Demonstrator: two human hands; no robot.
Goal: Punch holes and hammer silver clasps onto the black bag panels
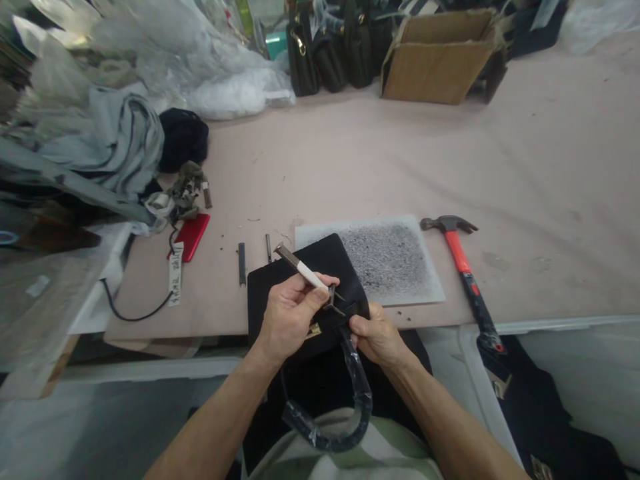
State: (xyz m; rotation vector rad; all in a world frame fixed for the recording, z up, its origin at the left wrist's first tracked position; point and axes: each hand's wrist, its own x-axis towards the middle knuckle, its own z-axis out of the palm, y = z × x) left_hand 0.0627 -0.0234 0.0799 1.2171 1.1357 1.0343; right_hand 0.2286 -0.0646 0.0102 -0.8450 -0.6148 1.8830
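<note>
A black handbag (310,267) lies tilted across my lap and the table's front edge. Its curved handle (357,380), wrapped in clear plastic, hangs toward me, and a gold-coloured clasp (313,331) shows on the bag. My left hand (293,310) is closed around a metal tool (313,275) with a white-wrapped shaft and two thin prongs. The prongs are over the bag, close to the handle's base; whether they touch it I cannot tell. My right hand (379,333) pinches the bag's right edge beside the handle base, its fingers partly hidden underneath.
A pale speckled board (395,260) lies partly beneath the bag. Right of it rests a red-and-black claw hammer (465,273). A dark metal strip (242,263) and a red flat object (194,238) lie leftward. Behind stand dark handbags (330,60), a cardboard box (435,63) and plastic wrapping (225,80).
</note>
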